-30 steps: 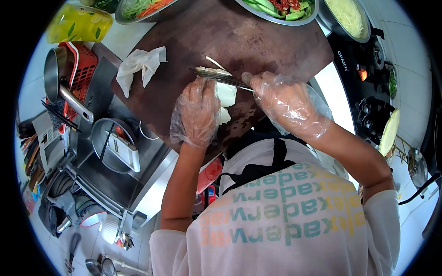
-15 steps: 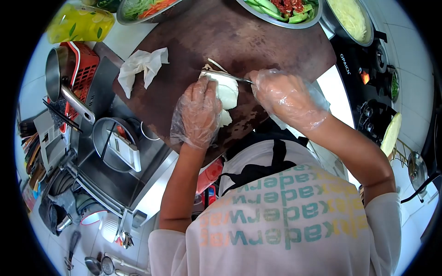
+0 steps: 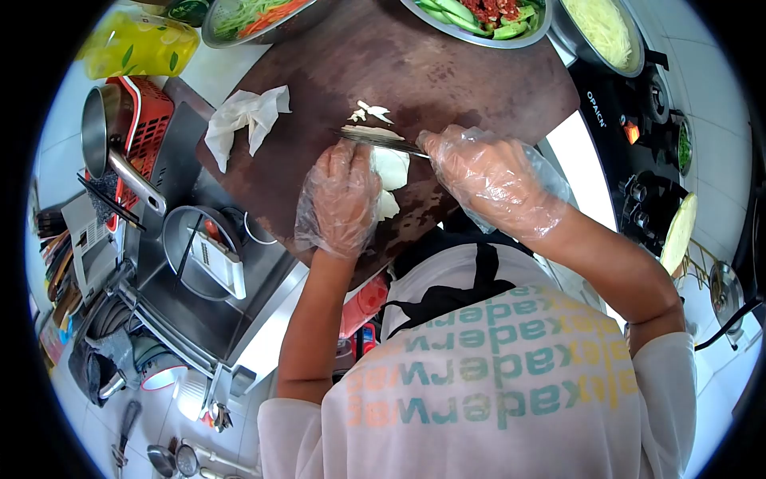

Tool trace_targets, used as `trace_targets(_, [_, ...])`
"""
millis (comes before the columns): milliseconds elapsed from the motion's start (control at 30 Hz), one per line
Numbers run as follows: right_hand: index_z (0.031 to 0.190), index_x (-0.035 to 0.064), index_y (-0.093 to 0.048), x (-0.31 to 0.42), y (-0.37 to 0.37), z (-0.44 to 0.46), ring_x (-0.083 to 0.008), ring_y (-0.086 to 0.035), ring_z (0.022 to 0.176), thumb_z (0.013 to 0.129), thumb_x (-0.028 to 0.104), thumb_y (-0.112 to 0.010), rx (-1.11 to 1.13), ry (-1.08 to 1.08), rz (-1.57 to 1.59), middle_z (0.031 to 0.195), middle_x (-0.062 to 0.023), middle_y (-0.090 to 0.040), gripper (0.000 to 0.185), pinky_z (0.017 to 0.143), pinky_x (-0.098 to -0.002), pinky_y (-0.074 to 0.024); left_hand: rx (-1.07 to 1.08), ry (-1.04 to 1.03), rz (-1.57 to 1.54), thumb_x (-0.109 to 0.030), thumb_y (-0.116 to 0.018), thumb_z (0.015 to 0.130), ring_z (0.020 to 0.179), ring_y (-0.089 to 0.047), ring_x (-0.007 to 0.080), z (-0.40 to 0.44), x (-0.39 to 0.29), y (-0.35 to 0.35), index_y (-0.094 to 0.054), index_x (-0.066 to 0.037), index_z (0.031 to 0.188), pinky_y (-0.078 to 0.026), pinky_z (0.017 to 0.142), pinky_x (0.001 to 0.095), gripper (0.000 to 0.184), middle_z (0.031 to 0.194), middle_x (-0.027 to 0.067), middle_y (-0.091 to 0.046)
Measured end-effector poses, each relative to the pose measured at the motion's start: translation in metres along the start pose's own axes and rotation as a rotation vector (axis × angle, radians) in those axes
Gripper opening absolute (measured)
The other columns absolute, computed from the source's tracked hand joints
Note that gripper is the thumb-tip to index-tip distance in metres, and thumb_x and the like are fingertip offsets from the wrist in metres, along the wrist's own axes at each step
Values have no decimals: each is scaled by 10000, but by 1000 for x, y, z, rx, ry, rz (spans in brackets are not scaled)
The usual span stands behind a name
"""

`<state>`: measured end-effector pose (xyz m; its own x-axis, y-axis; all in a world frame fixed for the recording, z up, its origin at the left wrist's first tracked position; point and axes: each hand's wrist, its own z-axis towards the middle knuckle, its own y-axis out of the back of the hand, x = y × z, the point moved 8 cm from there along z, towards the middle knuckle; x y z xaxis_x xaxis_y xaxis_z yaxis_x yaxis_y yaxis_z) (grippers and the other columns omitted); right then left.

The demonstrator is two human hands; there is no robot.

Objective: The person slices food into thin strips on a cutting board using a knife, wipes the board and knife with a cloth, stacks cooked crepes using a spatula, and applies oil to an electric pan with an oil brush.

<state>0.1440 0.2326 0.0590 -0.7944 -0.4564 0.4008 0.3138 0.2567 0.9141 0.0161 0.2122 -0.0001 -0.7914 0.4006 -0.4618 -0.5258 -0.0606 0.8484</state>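
A knife (image 3: 388, 142) is gripped in my gloved right hand (image 3: 493, 176), its blade lying across the far end of some white, flat slices (image 3: 390, 168) of food, whose kind I cannot make out. My left hand (image 3: 343, 195), in a clear plastic glove, presses its bent fingers on the left side of the slices, close to the blade. Small white cut strips (image 3: 373, 111) rest just beyond the knife. Everything sits on a large dark cutting board (image 3: 335, 72). The fingertips of my left hand are partly hidden.
A crumpled white cloth (image 3: 247, 120) lies on the board's left. Bowls of cut vegetables (image 3: 487, 38) and pale shreds (image 3: 602, 36) stand along the far side. Left is a sink with a pot (image 3: 171, 247); right is a gas stove (image 3: 618, 144).
The knife has shifted slightly left and nearer me, its blade turned more. Freshly cut strips now lie apart beyond it. My left hand has barely moved.
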Motion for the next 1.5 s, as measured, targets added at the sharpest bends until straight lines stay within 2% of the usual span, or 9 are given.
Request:
trace_targets(233, [848,63,-544,5,-9,10,-293,-627,631,742,71,-538,128,-111,-115,727,-115,-608,107,522,-387,-511,6,-33,41,-89,-632,662,957,-511,322,2,-2,3,-561,-1,1070,-434,828,408,424,1077,162,-514])
trace_targets(333, [835,59,-538,-4,-8,5,-301,-625,637,757,77,-530,-1,-85,-63,733,-128,-607,80,518,-396,-507,-11,-13,31,-88,-637,671,968,-509,322,2,-2,5,-552,-4,1076,-431,828,410,422,1081,163,-514])
trace_targets(533, [871,54,-532,-5,2,-2,-325,-618,655,768,54,-513,-59,-89,39,753,-140,-596,104,541,-401,-507,-67,-20,-47,-15,-635,702,966,-522,334,-3,3,1,-535,-28,1090,-415,816,433,401,1086,159,-518])
trace_targets(733, [905,54,-540,2,1,-2,-319,-622,655,764,55,-526,6,-53,19,766,-142,-598,141,535,-401,-507,-64,-52,60,-88,-646,681,988,-508,322,-4,0,2,-536,-35,1082,-425,828,432,419,1092,150,-506])
trace_targets(967, [844,55,-557,-4,-9,11,-328,-625,644,772,76,-523,113,-108,-40,735,-157,-614,82,539,-415,-508,-42,-20,-14,-71,-620,721,983,-511,330,-1,1,3,-544,-32,1080,-410,835,428,369,1094,157,-517])
trace_targets(1167, [816,46,-549,-19,-10,6,-343,-615,654,771,82,-529,-6,-177,70,717,-155,-599,61,549,-416,-507,-38,-22,-14,-64,-630,688,975,-513,314,1,-1,5,-552,-27,1051,-433,821,413,373,1067,147,-520])
trace_targets(1267, [924,72,-533,-20,-13,2,-342,-589,640,813,144,-569,13,-166,78,711,-148,-577,137,560,-422,-479,-40,-32,4,-63,-632,686,975,-513,316,0,0,6,-552,-27,1054,-436,821,417,378,1063,145,-519])
trace_targets(1367, [939,92,-529,-4,-1,-2,-322,-594,634,817,134,-565,-92,-46,81,690,-125,-564,134,535,-409,-480,-49,-24,-3,-55,-634,694,984,-511,326,-2,0,4,-552,-30,1070,-425,830,425,385,1072,148,-518])
trace_targets(1500, [906,79,-541,2,0,1,-304,-609,638,793,96,-551,-62,-34,31,709,-113,-578,115,522,-394,-490,-68,-17,-9,-37,-635,712,1002,-506,344,-4,1,2,-554,-32,1089,-402,848,438,386,1085,157,-522])
